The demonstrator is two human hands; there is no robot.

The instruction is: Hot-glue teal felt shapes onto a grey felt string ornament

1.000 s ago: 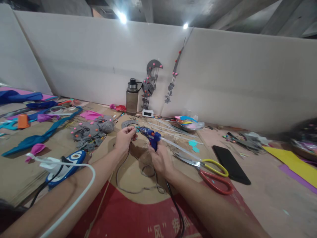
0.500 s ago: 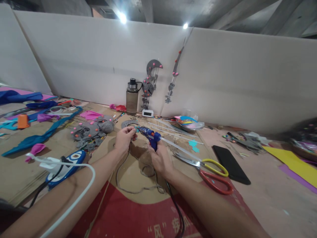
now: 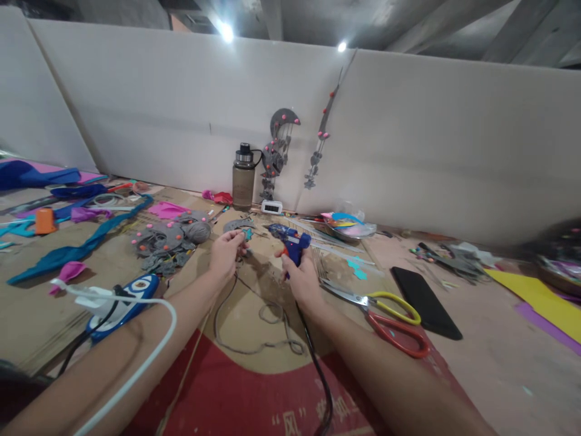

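Observation:
My right hand is wrapped round the handle of a blue glue gun, its nozzle pointing left. A black cord runs down from the gun. My left hand pinches a small teal cut-out piece between thumb and fingers, a short way left of the nozzle and apart from it. Grey yarn trails below my left hand and loops over the cardboard. Behind the left hand lies a grey crescent piece.
Scissors and a black phone lie at right. Grey felt pieces with pink dots and a blue power strip sit at left. A bottle and small clock stand by the white wall, where crescent hangings hang.
The glue gun in my right hand has moved right, away from the teal piece, and turned slightly. My left hand stays nearly in place, still pinching the piece.

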